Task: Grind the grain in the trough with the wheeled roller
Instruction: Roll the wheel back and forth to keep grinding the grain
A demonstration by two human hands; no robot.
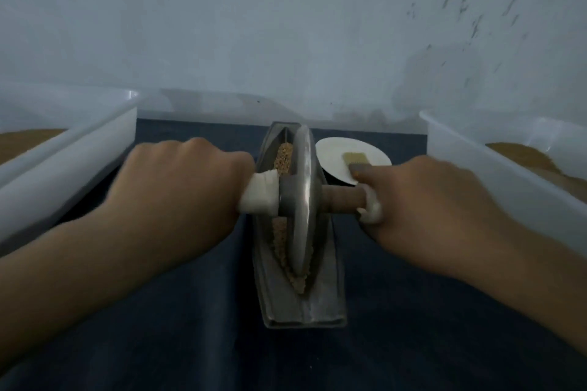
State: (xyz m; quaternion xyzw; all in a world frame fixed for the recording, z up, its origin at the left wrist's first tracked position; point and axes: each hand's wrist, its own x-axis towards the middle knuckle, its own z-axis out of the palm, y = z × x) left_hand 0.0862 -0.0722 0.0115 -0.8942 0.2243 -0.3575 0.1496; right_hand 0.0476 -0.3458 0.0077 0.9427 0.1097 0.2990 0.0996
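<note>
The grinding step is under way. The roller stands on edge in the trough, its disc sitting down in the groove about midway along. The left hand is curled round the white-wrapped end of the axle. The right hand grips the opposite end, where a bare brown stretch of axle shows between its knuckles and the disc. Both are closed fists on the axle, backs up. How the fingers lie underneath cannot be told.

The grain lies in the trough on the far side of the disc and also along the near side, down to the near tip. It looks coarse and only partly crushed, so I judge the task well short of done.

The trough rests lengthwise on a dark cloth over the tabletop. A white plate with a brush on it sits just beyond the right hand. White bins stand to the left and right, each holding something brown.

The next move calls for even downward pressure from both hands while rolling the disc along the groove. It should stay upright, so it does not ride up the wall and spill grain.
</note>
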